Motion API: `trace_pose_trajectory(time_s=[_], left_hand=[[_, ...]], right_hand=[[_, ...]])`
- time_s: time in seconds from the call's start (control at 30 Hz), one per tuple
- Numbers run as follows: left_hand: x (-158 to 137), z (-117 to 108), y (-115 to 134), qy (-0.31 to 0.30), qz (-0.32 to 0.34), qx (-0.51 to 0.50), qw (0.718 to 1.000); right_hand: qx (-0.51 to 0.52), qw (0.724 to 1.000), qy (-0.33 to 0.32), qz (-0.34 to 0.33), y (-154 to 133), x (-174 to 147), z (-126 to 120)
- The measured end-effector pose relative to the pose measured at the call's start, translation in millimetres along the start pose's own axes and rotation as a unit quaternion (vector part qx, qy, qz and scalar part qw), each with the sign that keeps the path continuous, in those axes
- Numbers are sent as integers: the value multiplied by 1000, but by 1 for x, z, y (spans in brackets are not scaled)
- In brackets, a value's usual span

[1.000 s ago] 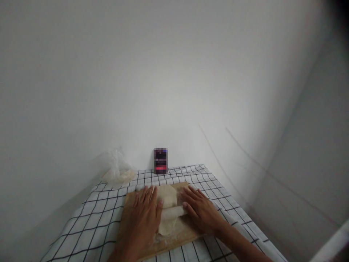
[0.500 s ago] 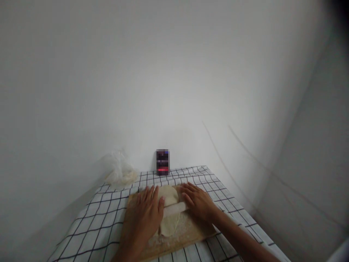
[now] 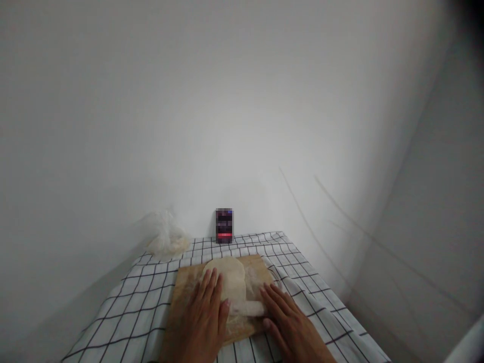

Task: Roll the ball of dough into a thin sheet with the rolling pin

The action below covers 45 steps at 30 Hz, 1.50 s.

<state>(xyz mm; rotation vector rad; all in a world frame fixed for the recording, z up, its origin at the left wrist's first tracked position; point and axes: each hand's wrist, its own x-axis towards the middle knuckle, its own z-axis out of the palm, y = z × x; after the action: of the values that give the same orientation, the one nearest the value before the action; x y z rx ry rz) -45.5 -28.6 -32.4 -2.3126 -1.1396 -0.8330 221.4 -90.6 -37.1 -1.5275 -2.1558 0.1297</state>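
Note:
A pale rolling pin [image 3: 247, 308] lies crosswise over the near part of a flat sheet of dough [image 3: 229, 277]. My left hand [image 3: 206, 307] rests flat over the pin's left end, fingers stretched forward, fingertips on or just above the dough's left side. On the right end lies my right hand [image 3: 289, 320], its fingers also stretched out and not wrapped round the pin. Both ends of the pin are hidden under my hands. Beneath the dough is a floured wooden board [image 3: 181, 287].
A white cloth with dark grid lines [image 3: 143, 292] covers the table. At the back left sits a clear plastic bag [image 3: 166, 239] with something pale inside. A dark, pixelated upright object [image 3: 224, 226] leans near the wall [image 3: 242, 126].
Both hands and the rolling pin have come back toward me. More of the dough's far part shows, and its near flap no longer shows in front of the pin.

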Motion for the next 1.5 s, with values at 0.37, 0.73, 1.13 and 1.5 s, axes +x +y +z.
trace_pose_trajectory(time_s=[0.37,0.73,1.13,1.5], left_hand=[[24,32,-19,-30,-29,33,999],[40,62,-34,-11,-101,42,994],[27,34,-9,1,-63,-2,998],[-10,5,13,17,-29,-26,999]], right_hand=[[-50,998,-35,2,15,86,-13],[-48,998,-30,-20,34,139,-6],[-40,999,5,-20,21,76,-4],[19,999,32,-4,-1,-2,-6]])
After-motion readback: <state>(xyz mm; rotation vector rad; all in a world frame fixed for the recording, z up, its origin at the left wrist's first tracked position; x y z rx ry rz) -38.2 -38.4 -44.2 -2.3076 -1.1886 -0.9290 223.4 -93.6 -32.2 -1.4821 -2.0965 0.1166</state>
